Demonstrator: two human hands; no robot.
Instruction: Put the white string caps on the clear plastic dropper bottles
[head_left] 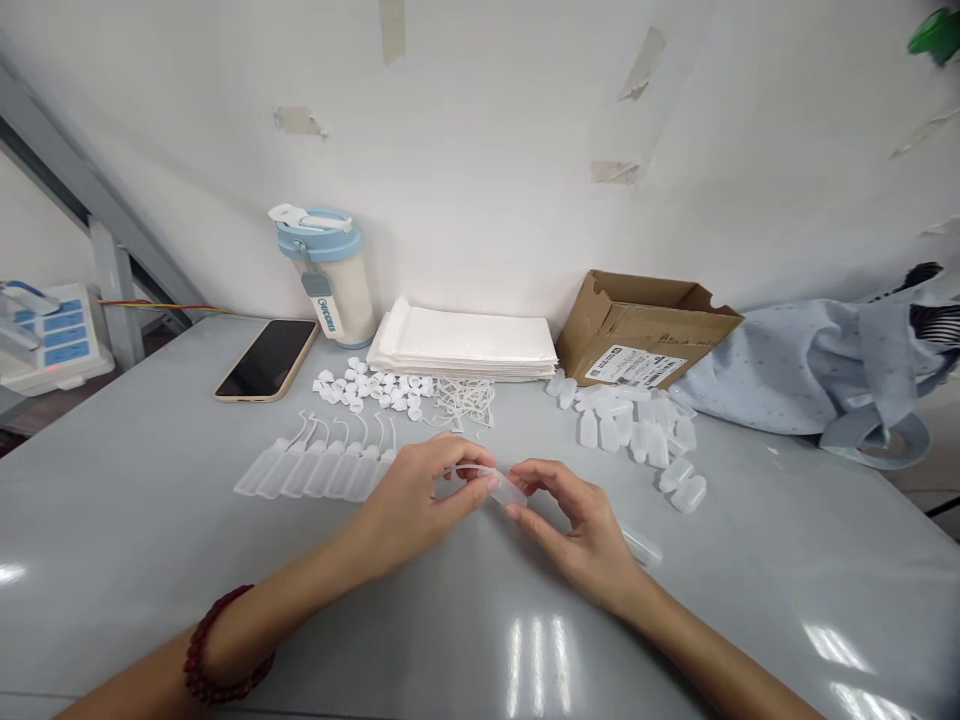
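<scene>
My left hand (420, 495) and my right hand (577, 525) meet over the grey table (150, 540), both pinching one small clear plastic piece (501, 485) between their fingertips. A red bead bracelet (206, 650) is on my left wrist. Just left of my hands lies a row of several finished clear pieces with string loops (315, 468). Beyond my hands lie a heap of small white caps (371, 390) and a tangle of white strings (465, 400). Loose clear pieces (637, 430) are scattered to the right, and one clear piece (641, 548) lies by my right wrist.
A phone (266, 360) lies face up at the back left beside a blue-lidded tumbler (326, 275). A stack of white bags (465, 345), an open cardboard box (645, 325) and a blue cloth bag (817, 365) line the wall. A device with blue buttons (49, 335) sits far left.
</scene>
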